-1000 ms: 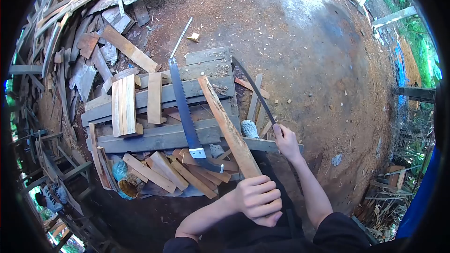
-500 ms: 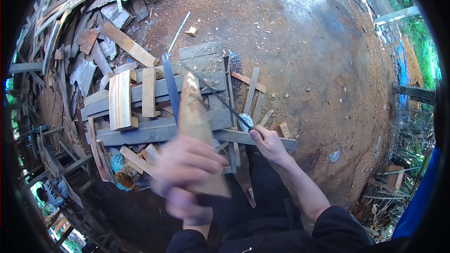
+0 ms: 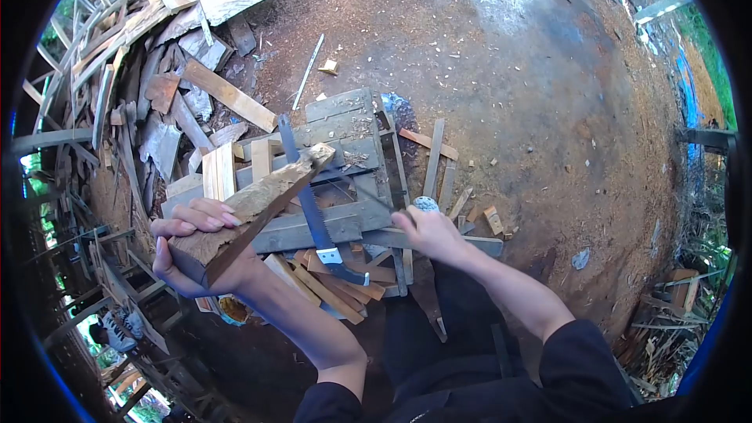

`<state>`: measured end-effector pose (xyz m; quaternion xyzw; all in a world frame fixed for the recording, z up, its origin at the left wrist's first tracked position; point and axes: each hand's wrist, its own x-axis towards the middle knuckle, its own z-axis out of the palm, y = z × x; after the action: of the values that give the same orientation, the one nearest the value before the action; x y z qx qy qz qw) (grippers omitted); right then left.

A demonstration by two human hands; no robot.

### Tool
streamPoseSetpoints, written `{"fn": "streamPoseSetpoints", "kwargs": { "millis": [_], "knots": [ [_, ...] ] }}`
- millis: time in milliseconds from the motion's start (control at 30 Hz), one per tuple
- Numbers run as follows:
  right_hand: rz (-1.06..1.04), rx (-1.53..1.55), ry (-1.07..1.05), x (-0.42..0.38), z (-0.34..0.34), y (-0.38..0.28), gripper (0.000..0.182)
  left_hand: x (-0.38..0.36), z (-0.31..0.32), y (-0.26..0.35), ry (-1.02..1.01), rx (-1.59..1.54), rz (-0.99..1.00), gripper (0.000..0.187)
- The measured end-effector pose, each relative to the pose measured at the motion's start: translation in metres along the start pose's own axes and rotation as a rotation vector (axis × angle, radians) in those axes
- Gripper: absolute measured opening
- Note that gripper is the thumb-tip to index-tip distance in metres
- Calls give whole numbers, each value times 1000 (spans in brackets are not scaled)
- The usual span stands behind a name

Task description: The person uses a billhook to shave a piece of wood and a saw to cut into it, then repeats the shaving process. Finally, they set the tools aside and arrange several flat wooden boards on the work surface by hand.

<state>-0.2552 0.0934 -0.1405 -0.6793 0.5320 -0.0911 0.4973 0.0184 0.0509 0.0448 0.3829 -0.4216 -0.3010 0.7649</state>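
My left hand [image 3: 200, 244] is closed around the lower end of a rough piece of wood [image 3: 262, 202]. Its splintered, tapered end points up and right over the wooden bench [image 3: 337, 106]. My right hand [image 3: 435, 233] is wrapped round the handle of a long-bladed knife [image 3: 377, 200]. Seen nearly edge-on, the dark blade points up and left, and its far part is hard to make out by the wood. On the bench between my hands lies a handsaw [image 3: 313, 215], partly hidden behind the wood, its dark handle towards me.
Beside the saw are light wood pieces [image 3: 218, 172], with more offcuts [image 3: 329, 286] below. Scrap wood [image 3: 207, 55] is heaped at the upper left. Loose sticks [image 3: 435, 157] and a small block [image 3: 493, 221] lie right of the bench on the chip-strewn ground [image 3: 533, 141].
My left hand has moved left and swung the wood from nearly upright to a slant, so its cut end faces me. The knife has stayed in my right hand, and the view has shifted slightly.
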Motion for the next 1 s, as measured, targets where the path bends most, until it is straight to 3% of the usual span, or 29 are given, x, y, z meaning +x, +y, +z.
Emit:
{"fn": "streamPoseSetpoints", "kwargs": {
  "millis": [33, 100, 167, 267, 333, 400, 467, 600, 733, 833, 900, 1000],
  "knots": [
    [-10, 19, -1, 10, -1, 2, 49, 2, 3, 0, -10, 2, 1, 36],
    [-23, 49, -38, 9, -12, -18, 47, 4, 6, -7, 222, 122, 90, 39],
    [-103, 100, -41, -5, -16, -48, 45, 6, 8, -5, 234, 120, 54, 39],
    [-156, 98, -47, 6, -4, -43, 46, 10, 9, -5, 254, 115, 33, 39],
    [-40, 73, -83, 35, 13, -11, 49, 13, 7, -6, 353, 190, 60, 38],
    [25, -17, 38, 57, 37, 29, 56, 15, 7, -7, 324, 211, 63, 38],
    [73, -39, -33, 48, 7, -3, 57, 22, 3, -10, 303, 236, 72, 37],
    [-109, 82, -164, 32, -11, -37, 58, 34, -9, -2, 347, 227, -6, 37],
    [117, -86, -156, 88, 8, 14, 63, 36, -20, 0, 264, 223, 18, 37],
    [62, -103, -195, 57, -11, -17, 63, 35, -24, 0, 227, 155, -5, 37],
    [-133, 4, -232, 37, -23, -48, 63, 29, -22, 1, 206, 115, -36, 36],
    [-10, 26, -184, 58, 3, -13, 62, 25, -36, 6, 159, 87, -20, 35]
  ]
}}
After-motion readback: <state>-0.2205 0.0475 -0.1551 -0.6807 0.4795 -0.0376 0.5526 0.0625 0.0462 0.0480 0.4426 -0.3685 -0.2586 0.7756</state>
